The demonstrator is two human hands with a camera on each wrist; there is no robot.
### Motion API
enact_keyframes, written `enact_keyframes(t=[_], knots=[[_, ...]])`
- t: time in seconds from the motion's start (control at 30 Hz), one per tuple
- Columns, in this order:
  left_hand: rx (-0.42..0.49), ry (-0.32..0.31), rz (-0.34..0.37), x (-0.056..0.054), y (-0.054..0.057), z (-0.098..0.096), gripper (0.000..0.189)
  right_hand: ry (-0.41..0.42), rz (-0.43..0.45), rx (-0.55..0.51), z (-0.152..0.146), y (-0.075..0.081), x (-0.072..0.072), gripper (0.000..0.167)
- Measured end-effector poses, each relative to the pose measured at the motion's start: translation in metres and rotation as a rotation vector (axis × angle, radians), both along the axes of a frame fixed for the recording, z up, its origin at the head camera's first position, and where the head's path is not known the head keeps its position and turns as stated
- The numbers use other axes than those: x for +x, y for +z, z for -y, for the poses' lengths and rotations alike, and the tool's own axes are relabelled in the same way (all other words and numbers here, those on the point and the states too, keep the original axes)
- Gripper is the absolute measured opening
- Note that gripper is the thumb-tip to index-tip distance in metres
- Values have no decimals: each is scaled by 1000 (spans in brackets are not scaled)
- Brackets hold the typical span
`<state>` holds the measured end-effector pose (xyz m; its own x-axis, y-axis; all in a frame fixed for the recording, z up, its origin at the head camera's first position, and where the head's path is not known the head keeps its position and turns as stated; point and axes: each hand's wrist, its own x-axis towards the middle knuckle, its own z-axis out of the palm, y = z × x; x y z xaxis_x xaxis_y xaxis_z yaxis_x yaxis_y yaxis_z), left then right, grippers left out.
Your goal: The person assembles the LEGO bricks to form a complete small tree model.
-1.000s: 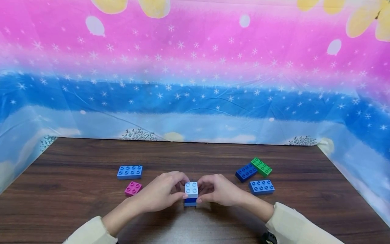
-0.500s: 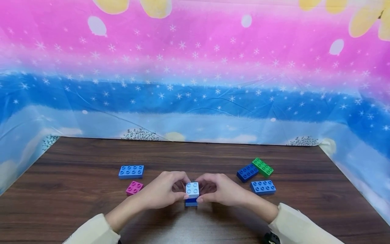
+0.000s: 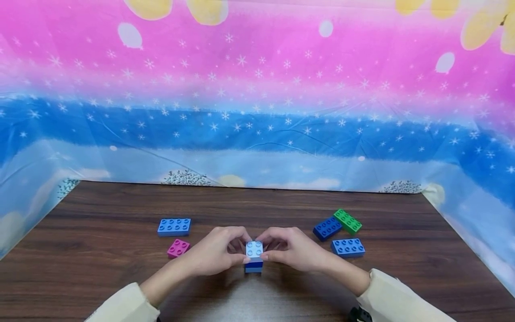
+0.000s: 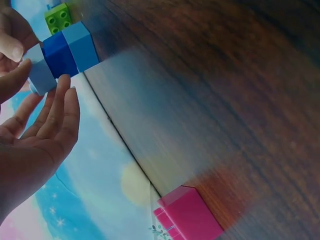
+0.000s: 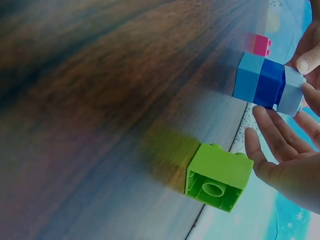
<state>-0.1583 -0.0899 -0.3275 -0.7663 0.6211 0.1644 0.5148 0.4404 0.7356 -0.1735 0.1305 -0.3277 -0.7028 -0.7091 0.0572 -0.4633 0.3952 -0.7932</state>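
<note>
A small stack of toy building bricks stands at the middle front of the table. At its top is a pale blue brick (image 3: 254, 249), above a dark blue brick (image 3: 253, 264) and a mid-blue brick (image 3: 253, 270). My left hand (image 3: 219, 250) pinches the pale brick from the left, thumb at its near corner. From the other side my right hand (image 3: 291, 249) pinches the same brick, its thumb near the right edge. In the right wrist view a thin dark gap shows between the pale and dark blue bricks. The far fingers are partly hidden behind the stack in the head view.
Left on the wooden table (image 3: 100, 250) lie a blue brick (image 3: 174, 227) and a pink brick (image 3: 178, 248). To the right are a dark blue brick (image 3: 327, 228), a green brick (image 3: 348, 221) and a blue brick (image 3: 348, 247). A lime brick (image 5: 220, 175) lies near the right hand.
My right thumb has moved up from beside the dark blue brick to the pale brick. The left hand keeps its hold, and the view has shifted slightly.
</note>
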Motion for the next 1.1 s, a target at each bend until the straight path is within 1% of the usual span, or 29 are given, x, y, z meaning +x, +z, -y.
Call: enact_keyframes(t=[0.23,0.47,0.9,1.1], knots=[[9,1,13,0,0,0,17,-3,3,31,1,1,-3,23],[-7,13,28,0,-1,-1,17,-4,34,52,1,0,-4,22],[9,22,66,1,-3,-1,17,2,78,27,0,-2,-6,21],[21,24,59,1,-5,0,16,11,94,-1,0,-3,-6,21]])
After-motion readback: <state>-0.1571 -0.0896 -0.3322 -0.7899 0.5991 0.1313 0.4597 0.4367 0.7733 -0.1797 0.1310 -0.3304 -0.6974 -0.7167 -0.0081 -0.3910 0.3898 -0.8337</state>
